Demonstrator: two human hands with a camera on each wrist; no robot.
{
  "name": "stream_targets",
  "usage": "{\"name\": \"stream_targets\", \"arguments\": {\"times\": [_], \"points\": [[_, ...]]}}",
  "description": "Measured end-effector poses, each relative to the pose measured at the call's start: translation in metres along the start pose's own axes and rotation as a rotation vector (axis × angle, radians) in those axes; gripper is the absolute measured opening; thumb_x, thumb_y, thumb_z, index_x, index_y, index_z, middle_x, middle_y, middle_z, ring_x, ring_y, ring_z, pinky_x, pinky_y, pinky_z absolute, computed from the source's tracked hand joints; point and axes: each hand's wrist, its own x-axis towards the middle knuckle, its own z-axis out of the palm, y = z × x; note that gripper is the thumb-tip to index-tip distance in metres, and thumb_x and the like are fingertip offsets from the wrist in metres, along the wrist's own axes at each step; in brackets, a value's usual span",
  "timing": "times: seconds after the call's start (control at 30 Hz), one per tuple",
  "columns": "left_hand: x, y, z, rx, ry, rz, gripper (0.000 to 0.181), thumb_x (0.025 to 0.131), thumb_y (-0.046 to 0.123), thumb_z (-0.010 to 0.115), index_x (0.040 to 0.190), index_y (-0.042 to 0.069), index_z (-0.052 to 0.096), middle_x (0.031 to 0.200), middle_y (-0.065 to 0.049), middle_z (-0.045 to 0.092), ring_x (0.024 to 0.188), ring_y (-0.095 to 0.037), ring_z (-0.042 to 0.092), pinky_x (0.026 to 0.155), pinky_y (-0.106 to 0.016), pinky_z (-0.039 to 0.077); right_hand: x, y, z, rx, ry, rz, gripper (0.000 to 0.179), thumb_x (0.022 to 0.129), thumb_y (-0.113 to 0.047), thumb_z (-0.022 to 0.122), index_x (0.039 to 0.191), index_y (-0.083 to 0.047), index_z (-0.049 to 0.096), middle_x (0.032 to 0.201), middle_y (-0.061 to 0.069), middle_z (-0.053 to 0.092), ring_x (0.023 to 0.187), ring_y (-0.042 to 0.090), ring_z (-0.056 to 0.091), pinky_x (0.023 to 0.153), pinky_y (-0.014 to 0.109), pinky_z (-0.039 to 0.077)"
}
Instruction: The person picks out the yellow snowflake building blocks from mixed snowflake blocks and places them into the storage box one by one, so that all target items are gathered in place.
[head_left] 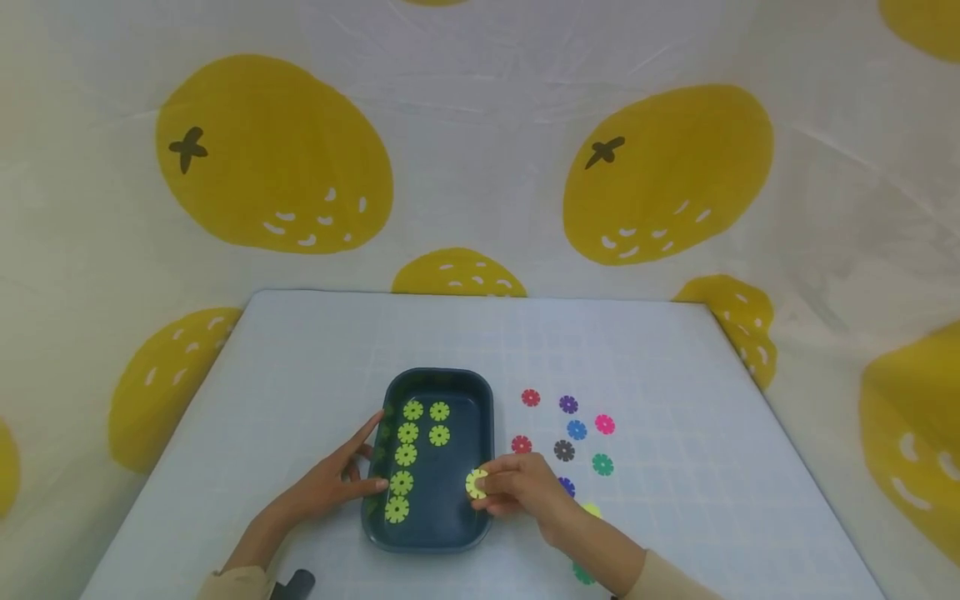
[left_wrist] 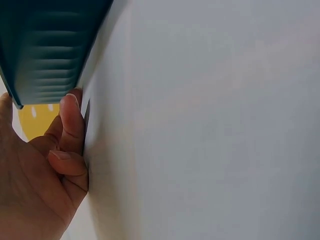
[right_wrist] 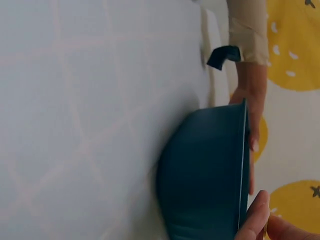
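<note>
A dark teal tray (head_left: 442,500) stands upright on the table, with several yellow-green notched discs (head_left: 406,454) in it, most in a column along its left side. My left hand (head_left: 333,482) holds the tray's left wall, thumb over the rim and other fingers on the outside; in the left wrist view some fingers (left_wrist: 72,120) curl against the outer wall. Between thumb and fingers my right hand (head_left: 521,487) pinches one yellow-green notched disc (head_left: 472,483) over the tray's right rim. The right wrist view shows the fingertips (right_wrist: 256,215) above the rim, the disc mostly hidden.
Right of the tray lie loose notched discs, among them red (head_left: 531,397), blue (head_left: 577,430), pink (head_left: 604,424), dark grey (head_left: 564,451) and green (head_left: 602,464). My right forearm partly covers others. A white cloth with yellow fruit prints (head_left: 667,175) hangs behind the white table (head_left: 675,375).
</note>
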Motion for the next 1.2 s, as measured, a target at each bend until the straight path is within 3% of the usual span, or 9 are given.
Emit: {"name": "stream_targets", "arguments": {"times": [0.23, 0.67, 1.2], "points": [[-0.001, 0.002, 0.000, 0.013, 0.010, -0.004, 0.099, 0.085, 0.043, 0.077, 0.159, 0.040, 0.012, 0.119, -0.009, 0.053, 0.078, -0.013, 0.050, 0.067, -0.027, 0.042, 0.004, -0.010, 0.008, 0.023, -0.016, -0.004, 0.026, 0.089, -0.015, 0.073, 0.109, 0.001, 0.069, 0.093, 0.011, 0.076, 0.083, 0.022, 0.075, 0.069, 0.027, 0.056], [-0.001, 0.003, 0.002, 0.009, 0.019, -0.015, 0.099, 0.084, 0.041, 0.077, 0.159, 0.039, 0.012, 0.119, -0.010, 0.054, 0.078, -0.014, 0.050, 0.066, -0.027, 0.042, 0.024, -0.051, 0.022, -0.007, 0.003, -0.095, 0.028, 0.090, -0.017, 0.074, 0.111, 0.001, 0.070, 0.092, 0.014, 0.076, 0.081, 0.023, 0.075, 0.067, 0.025, 0.056], [0.001, 0.001, 0.002, 0.017, 0.019, -0.030, 0.099, 0.083, 0.044, 0.078, 0.158, 0.040, 0.013, 0.118, -0.008, 0.054, 0.078, -0.015, 0.050, 0.066, -0.028, 0.042, 0.049, -0.061, 0.024, -0.052, -0.011, -0.079, 0.026, 0.091, -0.014, 0.071, 0.112, 0.002, 0.070, 0.086, 0.012, 0.075, 0.077, 0.022, 0.075, 0.063, 0.024, 0.055]]}}
